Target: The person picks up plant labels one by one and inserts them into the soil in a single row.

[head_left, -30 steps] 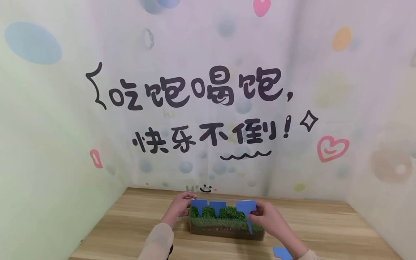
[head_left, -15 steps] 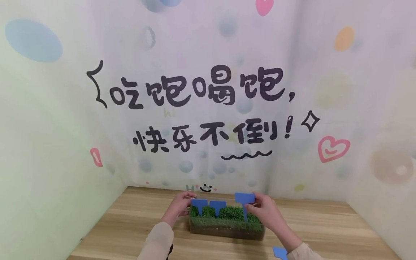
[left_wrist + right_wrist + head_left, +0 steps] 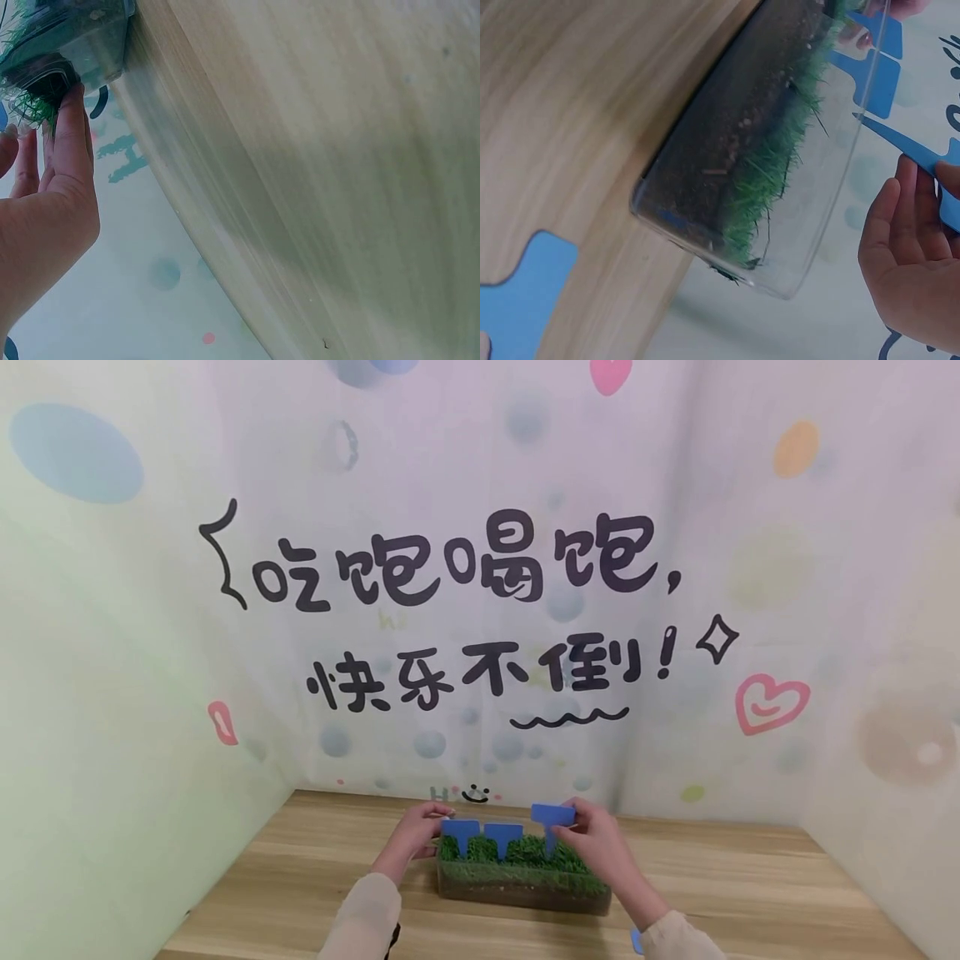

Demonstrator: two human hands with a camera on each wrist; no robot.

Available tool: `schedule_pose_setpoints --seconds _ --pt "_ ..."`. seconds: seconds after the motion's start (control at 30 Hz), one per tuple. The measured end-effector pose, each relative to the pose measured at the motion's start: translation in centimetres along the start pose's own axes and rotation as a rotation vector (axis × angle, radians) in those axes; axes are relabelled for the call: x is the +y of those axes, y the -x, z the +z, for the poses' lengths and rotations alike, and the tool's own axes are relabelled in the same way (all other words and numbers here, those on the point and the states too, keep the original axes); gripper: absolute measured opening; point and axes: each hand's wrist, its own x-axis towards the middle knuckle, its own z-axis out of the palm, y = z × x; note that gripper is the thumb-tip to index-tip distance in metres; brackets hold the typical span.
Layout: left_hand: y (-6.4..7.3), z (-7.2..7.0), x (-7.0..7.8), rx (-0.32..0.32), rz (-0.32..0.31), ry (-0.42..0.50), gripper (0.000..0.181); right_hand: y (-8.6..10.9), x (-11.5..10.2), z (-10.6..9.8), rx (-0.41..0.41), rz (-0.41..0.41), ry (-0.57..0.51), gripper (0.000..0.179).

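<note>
A clear planter box (image 3: 525, 897) with brown soil and green grass (image 3: 769, 184) stands on the table. Two blue T-shaped plant labels (image 3: 461, 831) (image 3: 503, 833) are upright in its left half. My left hand (image 3: 412, 835) holds the box's left end, with a finger against the end wall in the left wrist view. Between thumb and fingers, my right hand (image 3: 596, 847) pinches a third plant label (image 3: 553, 815) at its broad head. That label's pointed tip hangs over the grass near the box's top rim in the right wrist view.
Another blue plant label (image 3: 529, 289) lies on the wooden table (image 3: 750, 877) at the front right, partly behind the right sleeve in the head view. A printed curtain (image 3: 480, 610) with black lettering rises behind the table's far edge.
My right hand has raised the pinched label from in front of the box's right part, then shifted it left over the grass. The left hand and box have stayed in place.
</note>
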Motion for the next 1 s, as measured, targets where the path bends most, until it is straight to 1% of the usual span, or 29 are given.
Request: schedule_pose_setpoints --seconds 0.2,0.33,0.43,0.7,1.0 --pt "0.2 -0.1 0.2 0.013 0.0 -0.008 0.027 -0.5 0.5 1.0 0.006 0.02 0.015 0.007" --pt "0.2 0.1 0.2 0.011 -0.002 0.015 0.028 -0.6 1.1 1.5 0.014 0.044 0.049 0.008" --pt "0.3 0.2 0.2 0.016 -0.003 0.014 0.029 -0.7 1.4 1.8 0.015 0.052 0.058 0.009" --pt "0.2 0.2 0.1 0.021 0.0 -0.004 0.029 -0.8 2.2 2.2 0.026 0.046 0.112 0.007" --pt "0.2 0.2 0.0 0.009 0.008 0.008 0.028 -0.9 3.0 2.5 0.036 0.003 0.232 0.007"
